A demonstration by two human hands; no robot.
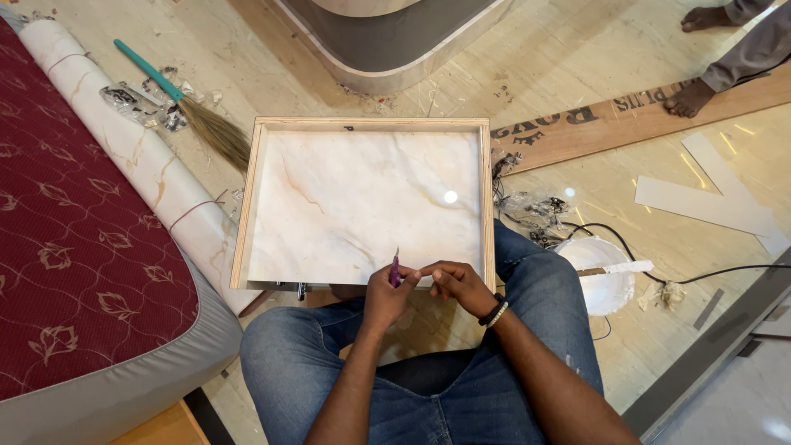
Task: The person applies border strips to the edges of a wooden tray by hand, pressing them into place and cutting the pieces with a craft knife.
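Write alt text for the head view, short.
Seen from above, a seated person in jeans holds a small purple tool in the left hand, with the right hand beside it, at the near edge of a wood-framed marble-pattern panel lying on the floor. A broom lies at upper left, a white bucket at right, and another person's bare feet rest on a plank.

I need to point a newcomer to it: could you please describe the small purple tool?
Find the marble-faced panel with a wooden frame. At its near edge, the left hand holds the purple tool upright, the only purple thing there.
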